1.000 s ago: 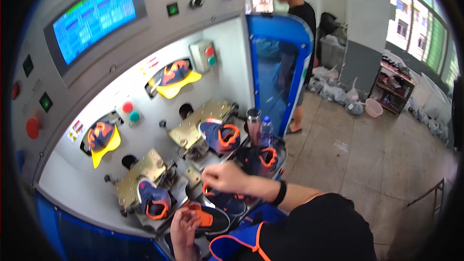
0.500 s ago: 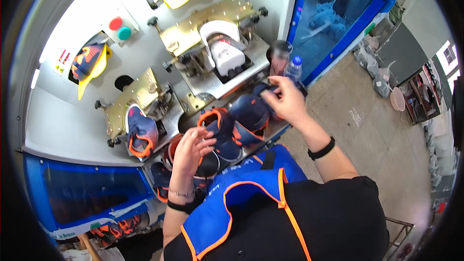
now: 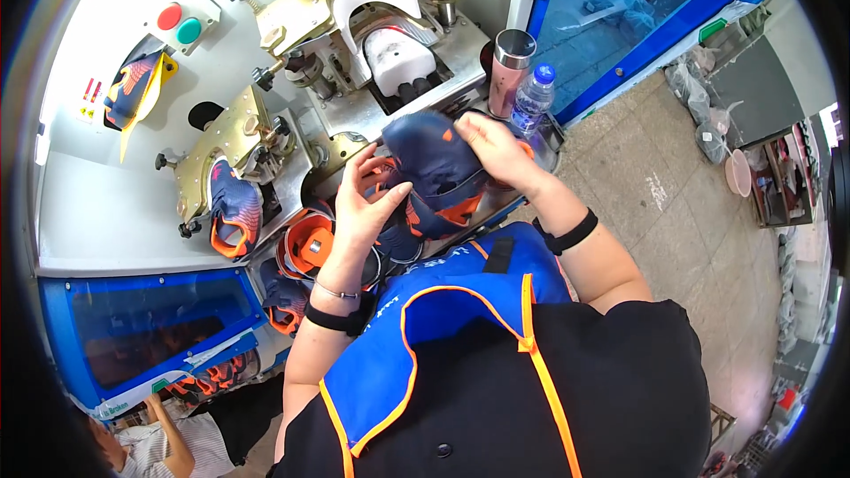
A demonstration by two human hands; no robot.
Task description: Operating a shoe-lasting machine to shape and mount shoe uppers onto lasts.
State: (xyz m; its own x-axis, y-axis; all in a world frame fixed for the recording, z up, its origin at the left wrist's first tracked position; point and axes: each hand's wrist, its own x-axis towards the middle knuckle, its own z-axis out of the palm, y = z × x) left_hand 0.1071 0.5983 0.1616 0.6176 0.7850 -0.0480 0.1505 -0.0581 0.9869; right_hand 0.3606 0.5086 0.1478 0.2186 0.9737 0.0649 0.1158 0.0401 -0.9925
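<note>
In my right hand (image 3: 498,152) is a navy shoe upper (image 3: 429,152) with a small orange mark, pinched at its right edge between thumb and fingers. It hangs just in front of the machine's white padded mould (image 3: 398,62). My left hand (image 3: 365,204) is at the upper's left side, thumb and fingers apart, with nothing gripped. Whether its fingertips touch the upper cannot be made out. Below and between the hands lie several more navy and orange shoe uppers (image 3: 434,217), partly hidden. Another shoe upper (image 3: 235,208) sits on the left station beneath a brass-coloured plate (image 3: 217,146).
Right of the mould stand a pink tumbler (image 3: 508,80) and a clear bottle with a blue cap (image 3: 534,102). Red (image 3: 169,17) and green (image 3: 189,31) buttons are on the back wall. A blue-framed panel (image 3: 637,35) borders the right. A person (image 3: 168,438) is at lower left.
My right hand has taken hold of a navy upper and brought it left, in front of the mould. My left hand has risen toward it. The view has shifted, and a person shows at lower left.
</note>
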